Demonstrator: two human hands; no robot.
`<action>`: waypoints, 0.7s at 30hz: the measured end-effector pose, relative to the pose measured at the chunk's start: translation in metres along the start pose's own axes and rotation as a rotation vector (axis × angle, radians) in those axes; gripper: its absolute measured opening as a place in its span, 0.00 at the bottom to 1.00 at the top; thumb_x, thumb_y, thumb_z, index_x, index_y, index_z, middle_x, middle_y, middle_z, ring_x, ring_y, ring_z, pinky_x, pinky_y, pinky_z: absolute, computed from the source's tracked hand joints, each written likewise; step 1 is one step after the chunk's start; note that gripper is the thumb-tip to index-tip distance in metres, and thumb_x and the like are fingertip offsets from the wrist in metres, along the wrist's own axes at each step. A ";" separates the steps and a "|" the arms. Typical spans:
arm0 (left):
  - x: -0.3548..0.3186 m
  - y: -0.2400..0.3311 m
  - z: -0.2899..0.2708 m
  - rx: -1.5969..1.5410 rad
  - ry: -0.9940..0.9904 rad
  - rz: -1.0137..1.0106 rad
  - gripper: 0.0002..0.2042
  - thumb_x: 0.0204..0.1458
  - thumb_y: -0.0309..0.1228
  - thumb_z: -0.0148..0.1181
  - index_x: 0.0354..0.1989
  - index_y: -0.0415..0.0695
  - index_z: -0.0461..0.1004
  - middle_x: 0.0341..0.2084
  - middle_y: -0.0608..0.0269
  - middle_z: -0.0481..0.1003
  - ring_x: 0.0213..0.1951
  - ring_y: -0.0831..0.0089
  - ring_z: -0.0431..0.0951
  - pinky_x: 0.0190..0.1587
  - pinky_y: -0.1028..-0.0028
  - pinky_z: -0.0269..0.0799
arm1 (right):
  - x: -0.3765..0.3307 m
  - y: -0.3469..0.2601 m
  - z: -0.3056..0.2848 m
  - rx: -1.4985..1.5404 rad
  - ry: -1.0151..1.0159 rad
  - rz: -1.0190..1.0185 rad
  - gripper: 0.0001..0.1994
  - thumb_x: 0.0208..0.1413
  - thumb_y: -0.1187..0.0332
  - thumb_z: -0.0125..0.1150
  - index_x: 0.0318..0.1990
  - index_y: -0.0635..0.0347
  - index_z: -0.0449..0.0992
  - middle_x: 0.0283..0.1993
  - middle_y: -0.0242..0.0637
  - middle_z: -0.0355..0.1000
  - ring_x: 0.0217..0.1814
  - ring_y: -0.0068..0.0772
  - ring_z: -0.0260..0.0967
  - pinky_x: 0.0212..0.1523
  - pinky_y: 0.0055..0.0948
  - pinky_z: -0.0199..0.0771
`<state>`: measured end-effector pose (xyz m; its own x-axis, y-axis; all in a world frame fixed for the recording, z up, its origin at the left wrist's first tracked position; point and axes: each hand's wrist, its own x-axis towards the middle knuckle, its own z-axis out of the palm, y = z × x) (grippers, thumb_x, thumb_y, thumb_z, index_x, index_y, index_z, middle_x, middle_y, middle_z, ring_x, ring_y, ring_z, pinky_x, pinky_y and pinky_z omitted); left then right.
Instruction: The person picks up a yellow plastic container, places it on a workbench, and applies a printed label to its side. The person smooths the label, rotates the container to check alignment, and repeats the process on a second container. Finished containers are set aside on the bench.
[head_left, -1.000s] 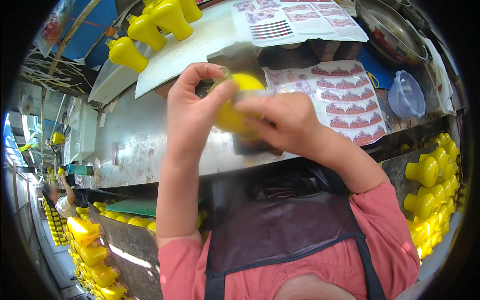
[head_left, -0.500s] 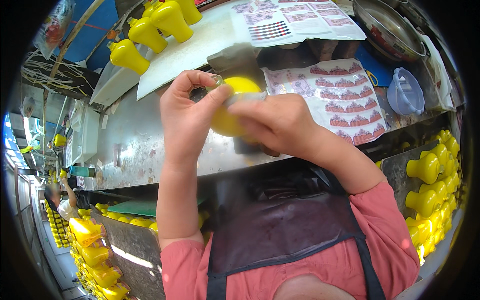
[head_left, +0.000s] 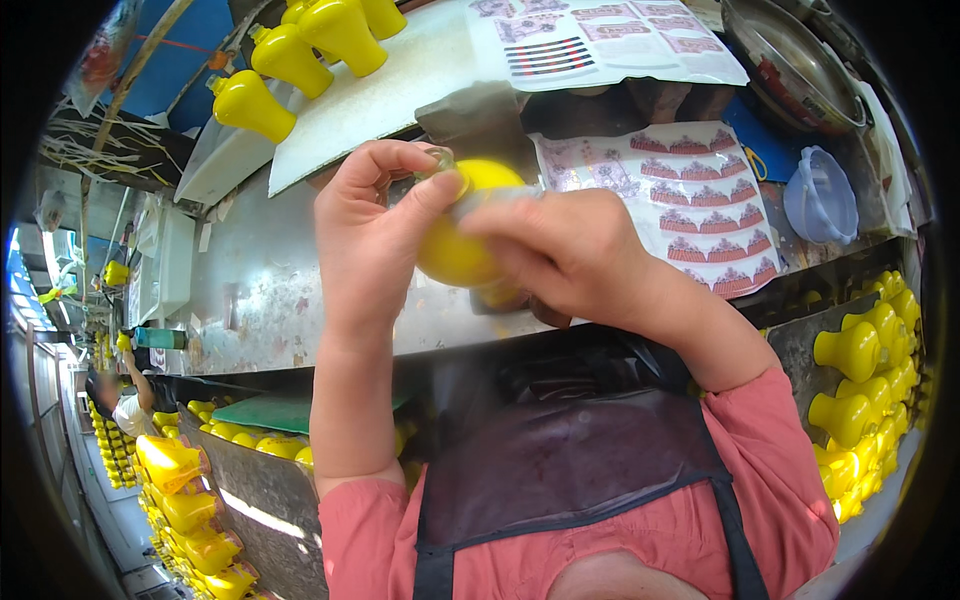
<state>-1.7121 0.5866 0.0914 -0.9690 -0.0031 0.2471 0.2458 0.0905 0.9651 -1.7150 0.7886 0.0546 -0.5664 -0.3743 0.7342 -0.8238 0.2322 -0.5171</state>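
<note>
A glossy yellow bottle [head_left: 452,250] with a rounded body is held up over the metal bench, its clear glass mouth [head_left: 438,157] pointing away from me. My left hand [head_left: 368,230] is closed, pinching the bottle at its neck with thumb and fingers. Against the bottle's shoulder my right hand [head_left: 575,240] presses a pale grey flat piece [head_left: 500,198], gripped between thumb and fingers. Motion blurs that piece, so I cannot tell if it is a scraper or a folded cloth. The right fingertips are smeared and partly hide the bottle.
Printed decal sheets [head_left: 705,205] lie right of my hands, with another decal sheet [head_left: 600,45] behind. Several yellow bottles [head_left: 255,107] stand on a white board [head_left: 335,125] at the far left. A lavender basket [head_left: 820,195] and metal pan [head_left: 790,60] sit right. More yellow bottles [head_left: 845,348] fill both sides.
The bottle has tilted slightly in my left hand and its lower part now shows below my right fingers. Both hands stay at the bottle; the view has shifted a little.
</note>
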 end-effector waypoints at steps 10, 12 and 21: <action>-0.002 -0.020 -0.003 -0.246 -0.051 -0.063 0.15 0.60 0.20 0.61 0.56 0.37 0.75 0.53 0.58 0.78 0.52 0.74 0.77 0.57 0.74 0.73 | 0.043 0.038 -0.002 0.435 -0.152 0.499 0.10 0.55 0.70 0.71 0.43 0.63 0.81 0.32 0.22 0.75 0.25 0.05 0.63 0.25 0.13 0.62; -0.005 -0.024 -0.007 -0.239 -0.066 -0.068 0.18 0.60 0.19 0.60 0.59 0.37 0.74 0.54 0.59 0.77 0.54 0.74 0.76 0.59 0.73 0.71 | 0.048 0.042 -0.005 0.387 -0.203 0.480 0.10 0.55 0.70 0.71 0.42 0.62 0.81 0.32 0.22 0.75 0.25 0.05 0.63 0.24 0.13 0.61; -0.006 -0.038 -0.015 -0.199 -0.115 -0.012 0.21 0.57 0.18 0.59 0.61 0.37 0.73 0.54 0.63 0.76 0.58 0.74 0.73 0.62 0.72 0.66 | 0.047 0.051 -0.002 0.386 -0.257 0.416 0.09 0.55 0.70 0.70 0.43 0.62 0.81 0.33 0.24 0.75 0.25 0.06 0.64 0.25 0.14 0.63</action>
<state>-1.7155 0.5681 0.0546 -0.9654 0.1118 0.2354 0.2238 -0.1075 0.9687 -1.7837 0.7844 0.0635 -0.7745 -0.5380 0.3325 -0.4404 0.0813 -0.8941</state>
